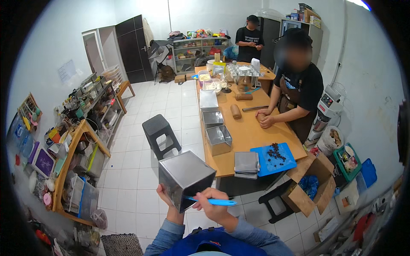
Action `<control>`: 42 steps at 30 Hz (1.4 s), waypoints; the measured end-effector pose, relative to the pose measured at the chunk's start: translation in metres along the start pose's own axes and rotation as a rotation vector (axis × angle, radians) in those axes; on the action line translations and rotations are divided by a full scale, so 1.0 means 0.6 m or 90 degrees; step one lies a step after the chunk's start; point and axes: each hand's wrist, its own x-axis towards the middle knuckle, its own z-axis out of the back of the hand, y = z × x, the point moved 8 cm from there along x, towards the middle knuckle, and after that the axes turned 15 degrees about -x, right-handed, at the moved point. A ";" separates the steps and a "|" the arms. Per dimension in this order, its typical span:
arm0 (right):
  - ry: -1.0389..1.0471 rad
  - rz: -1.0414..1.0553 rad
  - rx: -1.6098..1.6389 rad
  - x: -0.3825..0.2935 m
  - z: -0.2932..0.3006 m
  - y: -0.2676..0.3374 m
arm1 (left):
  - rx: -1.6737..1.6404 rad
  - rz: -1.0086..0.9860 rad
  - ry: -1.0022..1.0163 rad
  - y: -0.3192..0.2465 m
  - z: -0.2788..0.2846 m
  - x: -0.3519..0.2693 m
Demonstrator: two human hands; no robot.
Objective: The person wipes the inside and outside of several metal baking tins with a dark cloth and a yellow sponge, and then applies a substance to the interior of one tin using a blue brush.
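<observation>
My left hand (165, 194) holds a square metal loaf tin (187, 169) from its left side, tilted in front of me. In my right hand (209, 204) is a blue-handled brush or spatula (222, 202); its head is hidden at the tin's opening. Beyond, along the left edge of the wooden table (250, 131), stand an open metal tin (219, 137), another metal tin (213, 117) and a pale lidded one (209, 98). Flat metal lids (246, 161) lie stacked beside a blue mat (288, 156) with dark pieces on it.
Across the table a co-worker (298, 86) presses brown dough; two dough rolls (235, 111) and a metal rod (255, 108) lie nearby. Another person (251, 40) stands behind. A black stool (160, 128) is beyond the tin. An open cardboard box (312, 188) sits at right, a wooden shelf (69, 166) at left.
</observation>
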 end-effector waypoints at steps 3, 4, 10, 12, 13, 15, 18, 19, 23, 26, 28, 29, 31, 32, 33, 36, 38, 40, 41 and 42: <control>-0.052 0.076 -0.142 0.010 0.027 0.005 | -0.021 -0.019 -0.011 -0.004 -0.014 0.004; -0.091 0.167 -0.275 0.015 0.032 0.019 | -0.018 -0.029 -0.009 -0.004 -0.017 0.004; -0.034 0.069 -0.012 -0.004 -0.001 0.008 | -0.029 0.015 0.008 0.005 0.021 0.008; 0.019 0.089 -0.010 -0.007 0.013 0.019 | -0.034 0.010 0.035 -0.007 0.012 0.017; 0.007 0.063 -0.042 -0.004 0.024 0.017 | -0.043 0.014 0.019 -0.009 0.015 0.014; -0.043 0.107 -0.169 0.008 0.043 0.017 | -0.018 0.013 0.003 0.003 -0.007 -0.003; -0.131 0.158 -0.329 0.013 0.046 0.018 | 0.012 0.019 0.010 0.021 -0.008 -0.009; -0.102 0.137 -0.252 0.009 0.040 0.019 | 0.013 0.028 0.001 0.025 -0.005 -0.008; -0.024 0.009 -0.067 -0.011 0.062 0.013 | 0.003 0.039 -0.007 0.035 -0.020 -0.012; -0.072 -0.033 -0.145 -0.012 0.116 -0.008 | 0.002 0.060 0.010 0.057 0.000 -0.005; -0.106 0.076 -0.256 -0.012 0.145 0.006 | -0.009 0.044 0.021 0.086 -0.004 -0.016; -0.074 -0.033 -0.138 -0.015 0.143 0.005 | 0.032 0.013 0.023 0.078 0.019 -0.014; -0.024 -0.132 -0.020 -0.033 0.170 -0.012 | 0.082 -0.012 -0.007 0.108 0.021 -0.021; -0.012 -0.200 0.037 -0.040 0.190 -0.012 | 0.035 0.040 0.049 0.126 -0.009 -0.031; -0.036 -0.219 0.021 -0.046 0.230 -0.010 | 0.026 0.057 0.055 0.143 -0.015 -0.029; -0.245 -0.012 -0.170 -0.080 0.415 0.047 | 0.001 0.104 0.025 0.182 -0.001 -0.031; -0.475 -0.115 -0.174 -0.143 0.564 0.036 | 0.009 0.094 -0.019 0.209 -0.011 -0.051; -0.657 -0.203 -0.280 -0.208 0.712 0.046 | 0.018 0.103 -0.018 0.237 -0.025 -0.067; -0.726 -0.255 -0.303 -0.245 0.779 0.043 | 0.023 0.105 -0.016 0.253 -0.028 -0.074; -0.792 -0.307 -0.321 -0.286 0.845 0.021 | 0.024 0.106 -0.018 0.266 -0.027 -0.082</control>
